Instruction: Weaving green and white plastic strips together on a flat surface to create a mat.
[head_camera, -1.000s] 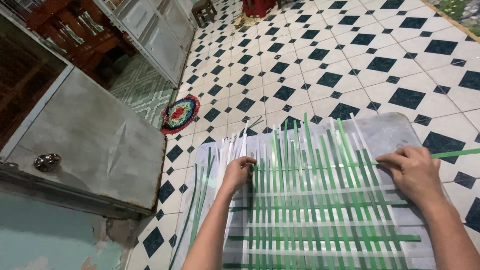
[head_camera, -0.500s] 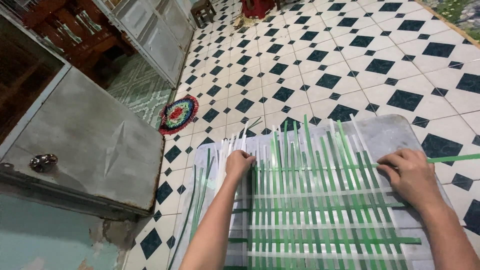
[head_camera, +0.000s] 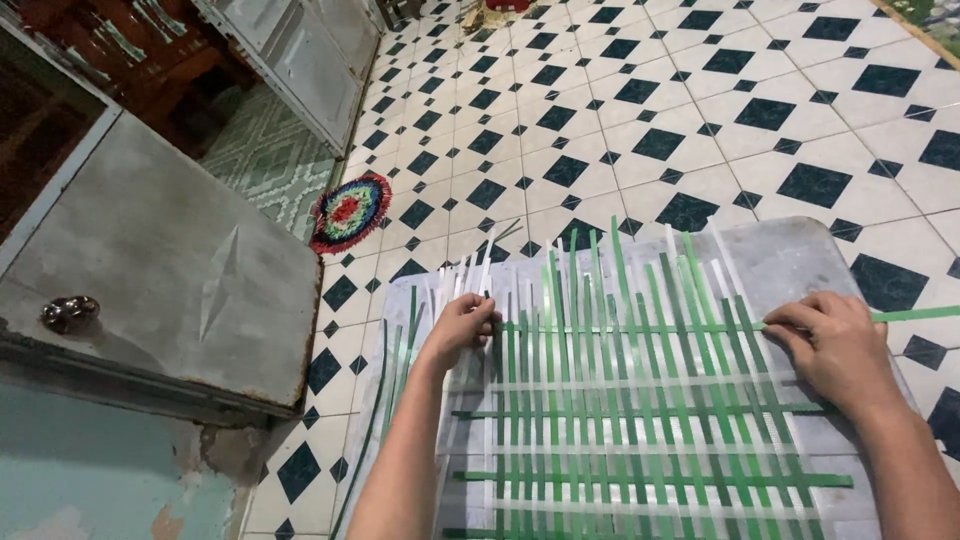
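The tiled floor (head_camera: 700, 130) fills the far and right of the view, white with dark diamond insets. A grey metal door (head_camera: 170, 260) with a small knob (head_camera: 68, 312) stands at the left, its near lower corner close to the work.

A grey board (head_camera: 800, 260) lies flat on the floor at near centre. On it rests the woven mat (head_camera: 620, 420) of green and white strips, with loose upright ends fanning out at its far edge.

The right hand (head_camera: 835, 350) rests at the mat's right edge, fingers pinched on the horizontal green strip (head_camera: 915, 315) that runs out past the board. The left hand (head_camera: 462, 328) sits at the far left of the mat, fingers curled around the ends of several white strips (head_camera: 478, 280).

Risk, as a judgement: pulling the horizontal strip unevenly could skew the row or drag uprights out of line, and the loose far ends could slip from the weave.

Open room lies to the far and right over bare tiles. The left is confined by the door. A round multicoloured rug (head_camera: 348, 212) lies far left, well apart.
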